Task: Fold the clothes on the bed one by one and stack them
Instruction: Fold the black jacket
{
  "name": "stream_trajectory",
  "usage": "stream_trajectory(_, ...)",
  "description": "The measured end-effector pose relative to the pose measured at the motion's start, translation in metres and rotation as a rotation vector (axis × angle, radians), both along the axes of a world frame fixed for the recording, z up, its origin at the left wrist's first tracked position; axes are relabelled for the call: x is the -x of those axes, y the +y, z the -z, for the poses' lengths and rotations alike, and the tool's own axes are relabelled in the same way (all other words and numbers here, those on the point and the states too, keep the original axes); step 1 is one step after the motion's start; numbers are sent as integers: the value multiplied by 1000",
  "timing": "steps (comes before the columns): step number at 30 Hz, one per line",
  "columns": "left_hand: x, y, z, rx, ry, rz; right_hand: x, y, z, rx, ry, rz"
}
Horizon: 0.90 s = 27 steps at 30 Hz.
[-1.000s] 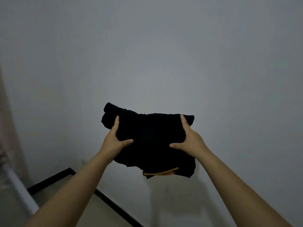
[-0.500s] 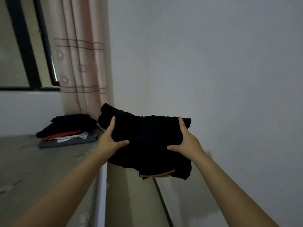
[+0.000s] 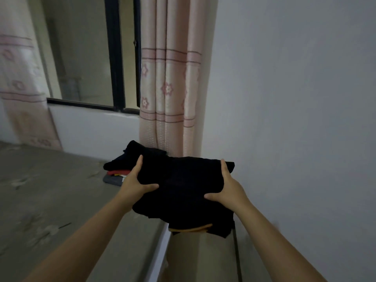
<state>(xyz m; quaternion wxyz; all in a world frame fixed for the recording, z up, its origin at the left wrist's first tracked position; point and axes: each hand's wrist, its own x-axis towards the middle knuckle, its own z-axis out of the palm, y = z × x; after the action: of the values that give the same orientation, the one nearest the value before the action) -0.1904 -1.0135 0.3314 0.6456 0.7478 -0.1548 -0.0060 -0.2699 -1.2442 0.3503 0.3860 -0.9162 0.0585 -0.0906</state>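
Left hand & right hand grip folded black garment (orange trim underneath) in mid-air, near clothes stack by bed's far edge.

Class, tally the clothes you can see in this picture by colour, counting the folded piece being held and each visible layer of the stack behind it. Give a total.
Black: 2, the held garment and the top of the stack
Red: 1
Grey: 1, the bottom layer
Total: 4, though the stack is partly hidden.
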Motion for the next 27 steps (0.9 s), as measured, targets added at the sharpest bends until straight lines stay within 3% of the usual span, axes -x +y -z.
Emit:
stream_trajectory(13, -212, -88, 46, -42, 132, -360, -302, -102, 64, -115, 131, -358)
stream_trajectory(19, -299, -85, 68, -43, 212, -498, -422, -100, 93, -74, 188, -473)
stream_trajectory(27, -472, -55, 103, -110, 305, -468, -577, -70, 128, -104, 252, -452)
